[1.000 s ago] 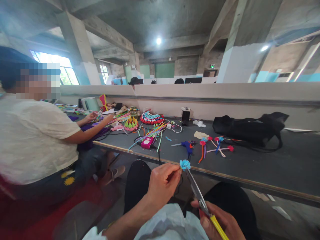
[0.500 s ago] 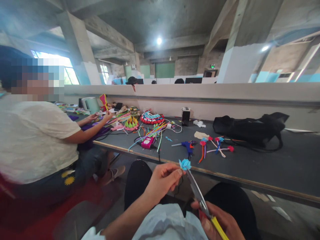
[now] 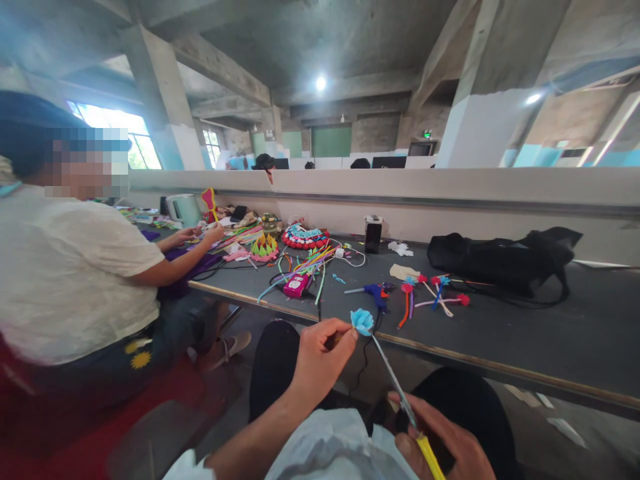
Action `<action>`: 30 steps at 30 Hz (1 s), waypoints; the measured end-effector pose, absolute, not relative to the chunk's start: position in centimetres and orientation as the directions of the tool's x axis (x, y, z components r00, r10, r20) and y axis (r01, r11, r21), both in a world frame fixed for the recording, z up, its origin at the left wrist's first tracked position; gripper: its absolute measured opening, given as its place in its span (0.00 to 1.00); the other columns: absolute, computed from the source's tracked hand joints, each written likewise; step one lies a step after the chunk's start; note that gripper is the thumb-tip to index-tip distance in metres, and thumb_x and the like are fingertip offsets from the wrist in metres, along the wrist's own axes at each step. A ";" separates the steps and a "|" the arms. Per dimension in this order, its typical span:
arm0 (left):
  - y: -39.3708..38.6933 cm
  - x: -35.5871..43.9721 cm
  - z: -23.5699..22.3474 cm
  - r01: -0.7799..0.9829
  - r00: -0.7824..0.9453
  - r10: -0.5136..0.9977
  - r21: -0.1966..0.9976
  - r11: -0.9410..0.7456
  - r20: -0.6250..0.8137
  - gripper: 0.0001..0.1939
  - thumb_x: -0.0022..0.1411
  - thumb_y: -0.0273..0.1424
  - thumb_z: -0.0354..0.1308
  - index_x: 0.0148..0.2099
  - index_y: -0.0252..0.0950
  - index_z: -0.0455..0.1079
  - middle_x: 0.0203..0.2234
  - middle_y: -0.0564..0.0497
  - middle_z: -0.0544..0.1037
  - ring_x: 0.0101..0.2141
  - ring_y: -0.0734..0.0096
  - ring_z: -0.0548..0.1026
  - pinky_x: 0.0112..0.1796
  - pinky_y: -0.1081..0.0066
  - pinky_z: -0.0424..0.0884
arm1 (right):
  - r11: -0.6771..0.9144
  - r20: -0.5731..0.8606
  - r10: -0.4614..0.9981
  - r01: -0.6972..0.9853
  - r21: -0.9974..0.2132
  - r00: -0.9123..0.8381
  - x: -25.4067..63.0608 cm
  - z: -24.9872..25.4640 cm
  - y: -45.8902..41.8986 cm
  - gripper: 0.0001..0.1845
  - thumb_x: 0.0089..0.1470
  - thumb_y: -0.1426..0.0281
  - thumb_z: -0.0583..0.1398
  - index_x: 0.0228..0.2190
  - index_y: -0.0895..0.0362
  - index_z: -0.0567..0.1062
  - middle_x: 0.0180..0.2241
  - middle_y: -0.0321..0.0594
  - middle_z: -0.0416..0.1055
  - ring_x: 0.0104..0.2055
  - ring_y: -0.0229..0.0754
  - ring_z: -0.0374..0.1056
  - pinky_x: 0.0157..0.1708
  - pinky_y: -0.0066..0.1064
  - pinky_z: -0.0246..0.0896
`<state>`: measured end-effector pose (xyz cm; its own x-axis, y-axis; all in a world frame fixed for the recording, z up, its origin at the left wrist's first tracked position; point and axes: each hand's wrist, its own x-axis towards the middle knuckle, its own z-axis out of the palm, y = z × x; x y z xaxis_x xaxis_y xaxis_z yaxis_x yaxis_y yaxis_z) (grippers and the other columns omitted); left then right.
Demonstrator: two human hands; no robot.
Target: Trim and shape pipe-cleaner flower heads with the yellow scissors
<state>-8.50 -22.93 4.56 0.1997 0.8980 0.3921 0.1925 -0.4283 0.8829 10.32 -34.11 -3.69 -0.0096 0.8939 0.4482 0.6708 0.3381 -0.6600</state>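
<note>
Flower [image 3: 362,321], light blue, small and ruffled

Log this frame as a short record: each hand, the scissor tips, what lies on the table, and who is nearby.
Left hand: pinching a blue flower between thumb and index finger
Right hand: gripping yellow-handled scissors
Scissor tips: just below the flower; contact unclear
Table: blue glue gun, flower-tipped pipe cleaners, black bag
Nearby: seated co-worker to the left

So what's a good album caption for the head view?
Left hand pinches a blue flower; right hand holds yellow-handled scissors.
</note>
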 end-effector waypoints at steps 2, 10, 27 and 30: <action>-23.0 -8.4 4.6 0.239 0.201 0.885 0.855 -0.460 0.420 0.10 0.57 0.30 0.57 0.26 0.33 0.73 0.17 0.55 0.67 0.21 0.78 0.60 0.23 0.76 0.54 | 0.306 0.464 0.886 0.729 -0.612 0.017 10.6 -4.1 -34.0 0.21 0.51 0.60 0.63 0.46 0.54 0.77 0.37 0.42 0.81 0.34 0.44 0.78 0.33 0.23 0.73; -23.3 -8.3 4.9 0.275 0.224 0.863 0.820 -0.502 0.453 0.10 0.57 0.29 0.57 0.25 0.32 0.74 0.15 0.57 0.63 0.19 0.79 0.58 0.22 0.77 0.53 | 0.298 0.572 0.820 0.835 -0.463 0.024 10.2 -4.4 -33.6 0.22 0.51 0.58 0.63 0.46 0.55 0.78 0.35 0.41 0.81 0.32 0.45 0.79 0.30 0.24 0.74; -23.5 -8.1 4.8 0.252 0.247 0.844 0.809 -0.531 0.477 0.10 0.56 0.27 0.57 0.25 0.31 0.73 0.15 0.57 0.63 0.19 0.81 0.58 0.22 0.78 0.54 | 0.324 0.443 0.896 0.681 -0.656 0.000 10.2 -4.4 -33.5 0.19 0.52 0.62 0.62 0.44 0.58 0.78 0.32 0.40 0.81 0.30 0.41 0.78 0.30 0.18 0.71; -23.5 -8.1 4.7 0.250 0.248 0.840 0.805 -0.537 0.483 0.10 0.57 0.27 0.57 0.25 0.31 0.74 0.15 0.57 0.64 0.19 0.80 0.59 0.22 0.78 0.54 | 0.343 0.403 0.914 0.607 -0.717 -0.041 10.2 -3.7 -33.4 0.17 0.53 0.62 0.62 0.43 0.55 0.79 0.32 0.39 0.81 0.29 0.42 0.77 0.27 0.19 0.70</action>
<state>-8.12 -23.51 4.70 0.2483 0.8396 0.4831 0.2499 -0.5374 0.8055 10.23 -33.45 -3.67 -0.0413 0.9145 0.4025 0.6074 0.3428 -0.7166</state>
